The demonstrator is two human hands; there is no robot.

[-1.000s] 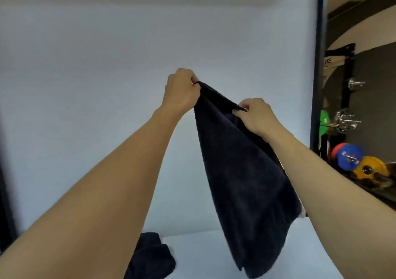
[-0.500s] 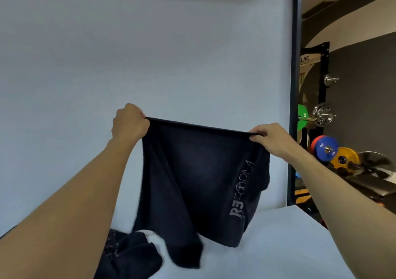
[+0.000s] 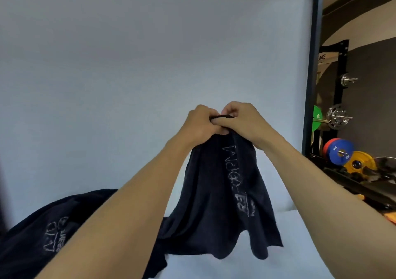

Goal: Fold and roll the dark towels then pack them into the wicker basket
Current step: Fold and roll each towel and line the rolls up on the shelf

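Dark towel [image 3: 218, 193] — pinched by raised, touching hands [image 3: 200, 124] [image 3: 244, 121].

I read soft, even, cool light on the wall [image 3: 107, 85]; no hard shadows, no glare. The towel [image 3: 214, 193] loses its folds in black, and its print is smeared. The pillar [image 3: 311, 85] at right bows from wide-angle distortion. Left edge dark, blurred.

Both forearms raised ahead, left hand [image 3: 200, 121] and right hand [image 3: 244, 119] touching, fingers curled, pinching cloth
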